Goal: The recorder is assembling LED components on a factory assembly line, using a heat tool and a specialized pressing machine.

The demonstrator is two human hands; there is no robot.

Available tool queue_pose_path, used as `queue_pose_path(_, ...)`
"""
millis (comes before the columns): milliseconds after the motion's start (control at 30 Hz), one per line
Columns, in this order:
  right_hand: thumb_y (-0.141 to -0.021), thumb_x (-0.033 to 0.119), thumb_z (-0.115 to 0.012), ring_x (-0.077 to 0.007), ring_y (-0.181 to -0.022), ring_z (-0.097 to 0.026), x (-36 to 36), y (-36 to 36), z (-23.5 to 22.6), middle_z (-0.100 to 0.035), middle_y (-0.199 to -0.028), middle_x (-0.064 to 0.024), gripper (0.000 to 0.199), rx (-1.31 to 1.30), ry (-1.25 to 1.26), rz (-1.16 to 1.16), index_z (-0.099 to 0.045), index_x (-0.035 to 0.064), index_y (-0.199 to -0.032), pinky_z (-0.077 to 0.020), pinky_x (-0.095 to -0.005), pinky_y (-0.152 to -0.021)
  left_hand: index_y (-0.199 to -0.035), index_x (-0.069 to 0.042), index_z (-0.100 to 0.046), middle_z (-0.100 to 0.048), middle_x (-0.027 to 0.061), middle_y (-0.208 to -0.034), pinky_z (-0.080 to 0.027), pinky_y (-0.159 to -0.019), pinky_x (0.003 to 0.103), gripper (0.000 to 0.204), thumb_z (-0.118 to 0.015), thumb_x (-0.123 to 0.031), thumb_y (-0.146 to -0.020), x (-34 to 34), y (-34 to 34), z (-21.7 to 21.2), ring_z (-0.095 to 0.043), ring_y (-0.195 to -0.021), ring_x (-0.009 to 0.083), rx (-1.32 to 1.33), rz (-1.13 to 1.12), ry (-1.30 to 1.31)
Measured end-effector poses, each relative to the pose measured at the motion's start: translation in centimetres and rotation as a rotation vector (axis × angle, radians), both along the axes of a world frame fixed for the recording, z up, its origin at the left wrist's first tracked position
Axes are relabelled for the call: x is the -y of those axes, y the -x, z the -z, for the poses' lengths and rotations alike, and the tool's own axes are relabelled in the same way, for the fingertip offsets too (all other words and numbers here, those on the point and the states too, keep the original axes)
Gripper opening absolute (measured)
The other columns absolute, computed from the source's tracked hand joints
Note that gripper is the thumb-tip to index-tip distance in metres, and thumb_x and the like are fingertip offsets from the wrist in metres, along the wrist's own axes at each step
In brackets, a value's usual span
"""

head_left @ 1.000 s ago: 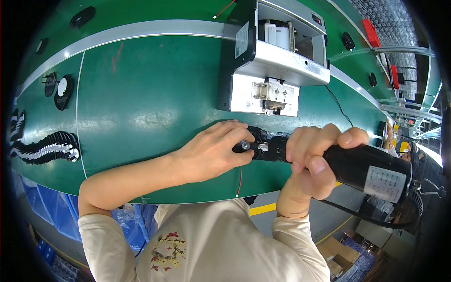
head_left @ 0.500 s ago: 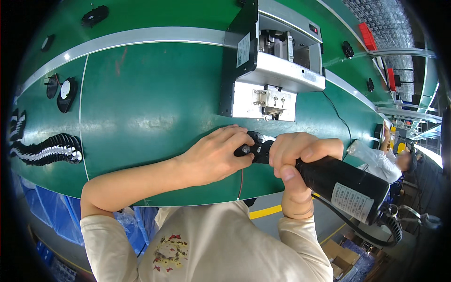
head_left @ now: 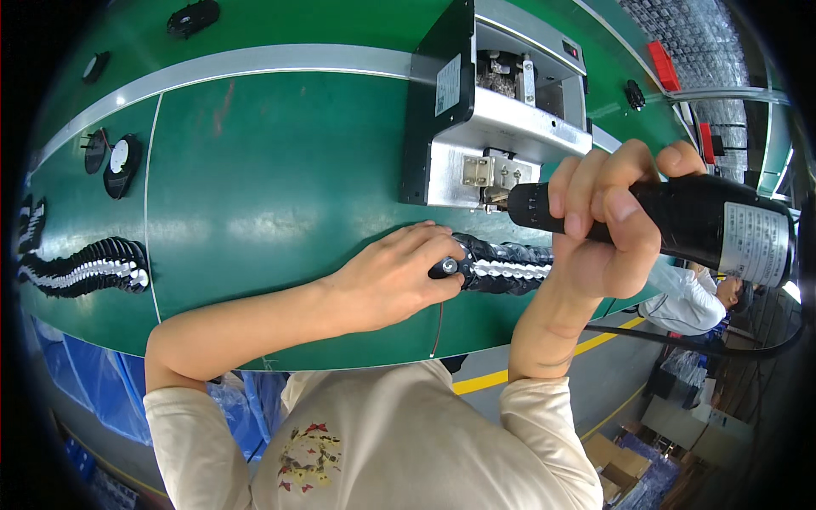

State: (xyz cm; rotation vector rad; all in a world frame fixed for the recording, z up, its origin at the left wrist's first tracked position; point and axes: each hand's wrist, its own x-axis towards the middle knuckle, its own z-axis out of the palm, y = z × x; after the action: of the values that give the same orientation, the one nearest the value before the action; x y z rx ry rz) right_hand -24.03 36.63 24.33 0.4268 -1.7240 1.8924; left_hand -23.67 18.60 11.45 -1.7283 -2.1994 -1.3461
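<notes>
My right hand (head_left: 608,225) is wrapped round a black electric screwdriver (head_left: 697,217) with a pale label and a cable. The screwdriver's nose points left at the front outlet of a silver-and-black screw feeder (head_left: 510,123); its tip meets the metal block there, though contact is hard to make out. On the green bench my left hand (head_left: 395,276) grips a small black plastic part (head_left: 450,265) by its edge. This part lies at the left end of a row of similar black-and-white parts (head_left: 510,270), which runs right behind my right wrist. A thin wire hangs from it toward the bench edge.
Another curved row of black-and-white parts (head_left: 89,270) lies at the far left. Behind it are two loose round pieces (head_left: 123,166). Past the metal rail (head_left: 272,64), further black parts (head_left: 193,19) sit on a green belt. A co-worker (head_left: 693,302) is at the right.
My right hand has lifted the screwdriver away from the black part, up and right to the feeder's outlet. This uncovers the row of parts. My left hand has stayed in place.
</notes>
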Motion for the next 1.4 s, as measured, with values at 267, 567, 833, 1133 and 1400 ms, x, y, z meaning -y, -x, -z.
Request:
queue_pose_path(267,-0.086,0.002,-0.056,-0.0146,-0.049,-0.047,-1.2,-3.2,0.0,-0.047,-0.069,-0.0033,0.048,-0.059,-0.08,-0.162,-0.043,0.01,-0.132,-0.0436,-0.0338,-0.052,-0.1,-0.008,-0.073,-0.059,0.0122,-0.114,-0.053,-0.101,0.045,0.021,-0.072,-0.012,-0.079,0.1,0.1,0.1,-0.059,-0.118,0.0344,0.004,0.021,0.02)
queue_pose_path(567,-0.082,0.006,-0.05,-0.0132,-0.05,-0.041,-0.9,-0.2,-0.4,-0.043,-0.071,-0.004,0.05,-0.052,-0.079,0.014,-0.045,0.011,-0.131,-0.0415,-0.0336,-0.054,-0.095,-0.008,-0.071,-0.058,0.0115,-0.114,-0.05,-0.104,0.044,0.02,-0.068,-0.01,-0.076,-0.1,0.0,-0.1,-0.058,-0.115,0.0321,-0.005,0.004,0.014)
queue_pose_path(833,-0.084,0.002,-0.056,-0.0154,-0.047,-0.046,0.4,-1.3,0.1,-0.047,-0.067,-0.0044,0.048,0.013,-0.028,-0.016,-0.042,0.0084,-0.129,-0.0441,-0.0353,-0.051,-0.096,-0.007,-0.07,-0.057,0.0112,-0.112,-0.05,-0.104,0.043,0.021,-0.068,-0.01,-0.075,0.0,0.0,0.0,-0.058,-0.114,0.0317,-0.008,-0.005,-0.011)
queue_pose_path(1133,-0.085,0.002,-0.068,-0.0181,-0.05,-0.052,0.9,-7.3,2.0,-0.053,-0.066,-0.0056,0.046,0.103,0.088,0.003,-0.041,0.0117,-0.122,-0.0484,-0.036,-0.052,-0.094,-0.007,-0.071,-0.057,0.0117,-0.112,-0.048,-0.105,0.043,0.021,-0.067,-0.011,-0.075,0.1,-0.1,0.1,-0.057,-0.113,0.0307,-0.001,-0.004,-0.012)
queue_pose_path(1400,-0.081,-0.005,-0.071,-0.0182,-0.05,-0.053,1.2,-8.1,3.2,-0.056,-0.067,-0.0059,0.043,0.074,-0.071,-0.063,-0.043,0.0107,-0.11,-0.05,-0.0365,-0.05,-0.094,-0.008,-0.072,-0.055,0.012,-0.116,-0.047,-0.107,0.043,0.024,-0.071,-0.011,-0.071,0.3,0.1,-0.3,-0.057,-0.114,0.0311,0.012,0.015,0.019)
